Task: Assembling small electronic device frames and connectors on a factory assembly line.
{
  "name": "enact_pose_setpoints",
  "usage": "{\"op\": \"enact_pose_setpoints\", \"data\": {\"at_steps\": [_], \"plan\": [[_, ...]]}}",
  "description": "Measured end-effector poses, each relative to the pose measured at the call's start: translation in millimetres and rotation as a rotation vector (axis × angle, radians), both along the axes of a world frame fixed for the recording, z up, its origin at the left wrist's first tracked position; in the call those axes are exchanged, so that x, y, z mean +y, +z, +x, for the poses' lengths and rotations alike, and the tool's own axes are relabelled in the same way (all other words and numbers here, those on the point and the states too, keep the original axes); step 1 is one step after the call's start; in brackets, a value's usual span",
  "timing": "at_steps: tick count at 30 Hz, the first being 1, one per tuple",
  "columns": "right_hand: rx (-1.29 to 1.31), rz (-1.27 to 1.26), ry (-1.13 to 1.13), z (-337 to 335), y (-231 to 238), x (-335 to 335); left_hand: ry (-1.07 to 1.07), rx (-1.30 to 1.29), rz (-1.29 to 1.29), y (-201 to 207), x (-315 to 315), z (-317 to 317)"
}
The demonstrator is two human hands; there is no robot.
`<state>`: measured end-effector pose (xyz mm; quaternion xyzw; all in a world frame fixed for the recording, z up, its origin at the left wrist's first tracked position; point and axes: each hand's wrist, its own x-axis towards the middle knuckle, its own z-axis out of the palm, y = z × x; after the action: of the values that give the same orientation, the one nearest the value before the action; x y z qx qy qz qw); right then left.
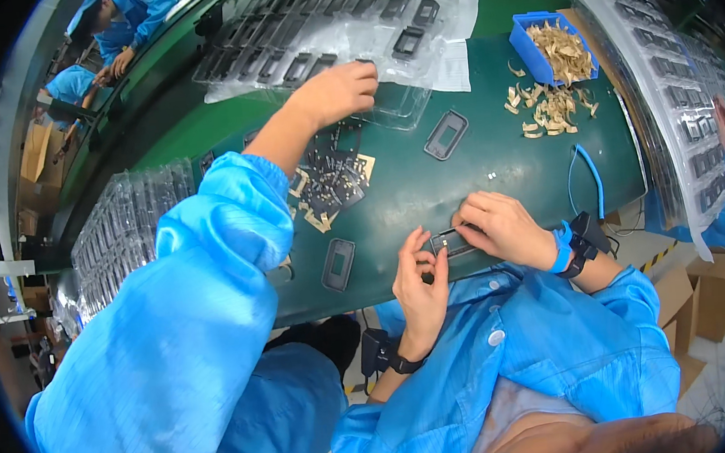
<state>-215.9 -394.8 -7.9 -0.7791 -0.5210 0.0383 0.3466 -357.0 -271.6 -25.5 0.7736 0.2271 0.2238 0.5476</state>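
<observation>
My left hand (420, 295) is closed, pinching the near left end of a small dark rectangular frame (458, 250). My right hand (501, 227) is also closed, its fingers and thumb on the right and upper part of the same frame. A small pale, shiny piece shows at the frame's left end, by my left fingertips; its kind I cannot make out. Both hands are at the near edge of the green table, with a black device strapped to each wrist. Similar grey frames lie to the left (338, 264) and farther off (446, 135).
A co-worker's hand (334, 98) reaches from the left to a clear plastic tray (404, 106) of dark frames. Nearby lies a pile of black and gold flat parts (328, 182). A blue bin (534, 52) holds tan curled strips, more lying loose. Stacked trays (668, 70) stand right.
</observation>
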Motion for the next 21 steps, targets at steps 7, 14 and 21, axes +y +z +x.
{"op": "enact_pose_setpoints", "data": {"at_steps": [7,14,21], "plan": [[-0.074,-0.057,-0.104,1,-1,6,-0.054,-0.017,-0.032,-12,1,8],[-0.1,-0.05,-0.138,-4,-1,10,-0.044,-0.012,-0.033,-9,-2,4],[-0.036,-0.06,-0.06,5,-1,3,-0.024,0.002,-0.031,-8,-2,4]]}}
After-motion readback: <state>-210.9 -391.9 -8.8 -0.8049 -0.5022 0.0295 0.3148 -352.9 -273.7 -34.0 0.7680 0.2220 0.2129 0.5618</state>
